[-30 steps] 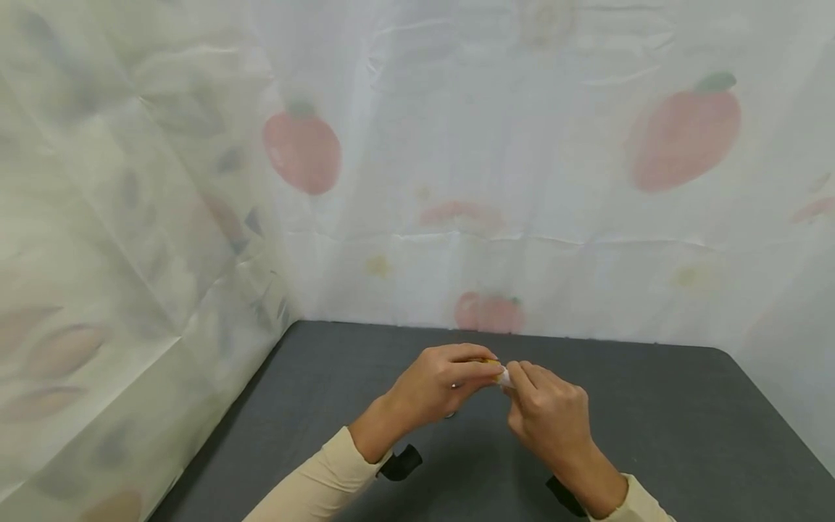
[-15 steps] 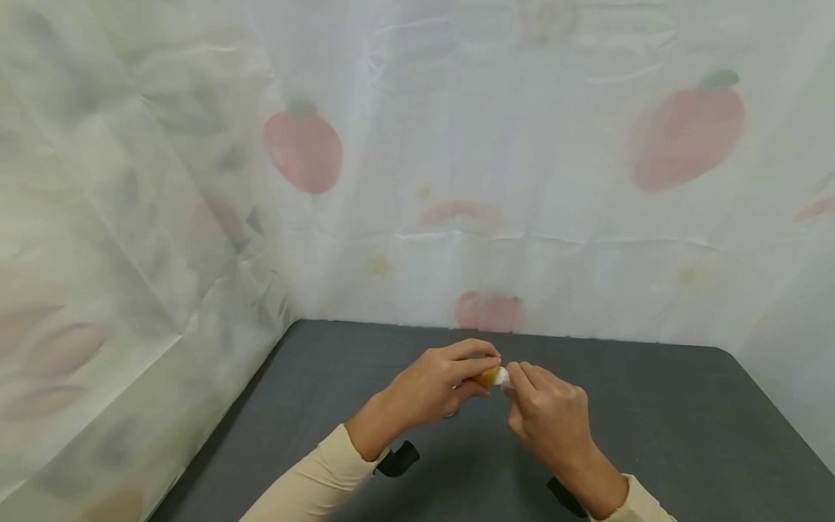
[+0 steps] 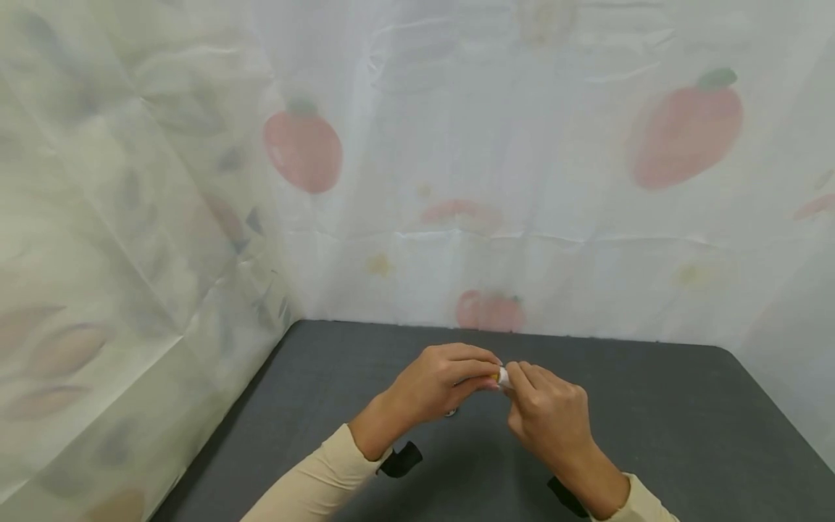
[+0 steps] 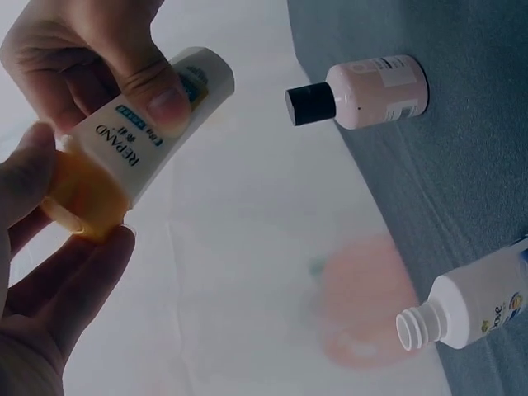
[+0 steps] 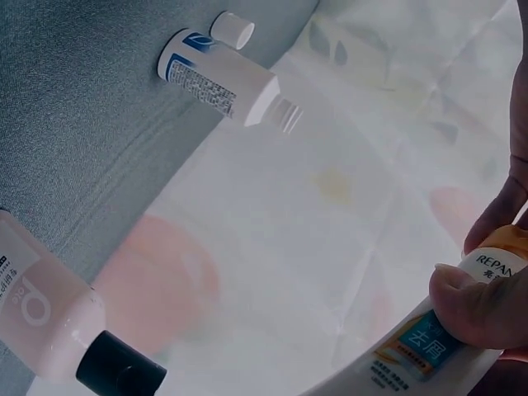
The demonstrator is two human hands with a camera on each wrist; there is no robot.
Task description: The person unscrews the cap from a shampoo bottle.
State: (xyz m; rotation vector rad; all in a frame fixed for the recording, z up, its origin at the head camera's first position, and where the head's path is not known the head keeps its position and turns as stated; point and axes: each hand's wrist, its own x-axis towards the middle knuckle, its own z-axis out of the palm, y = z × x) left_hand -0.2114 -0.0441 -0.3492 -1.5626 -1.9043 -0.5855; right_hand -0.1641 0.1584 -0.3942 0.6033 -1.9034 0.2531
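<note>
My left hand [image 3: 433,384] holds the orange-yellow cap [image 4: 91,198] of a white squeeze tube [image 4: 115,148] between thumb and fingers. The cap is on the tube's end. My right hand [image 3: 551,409] grips the tube's body, its thumb pressed on the printed front, which reads REPAND. Both hands are raised above the dark table. In the head view the fingers hide most of the tube. A pink bottle with a black cap [image 4: 375,91] and a white bottle with a bare threaded neck [image 4: 474,305] stand on the table beyond the hands.
A loose white cap [image 5: 233,30] sits on the dark grey table [image 3: 652,420] beside the white bottle. Behind the table hangs a pale curtain [image 3: 554,181] with fruit prints, and another covers the left side.
Half a second ago the left fingers were spread and showed more of the yellow cap; now they close round it, lower. The right hand keeps its place on the tube.
</note>
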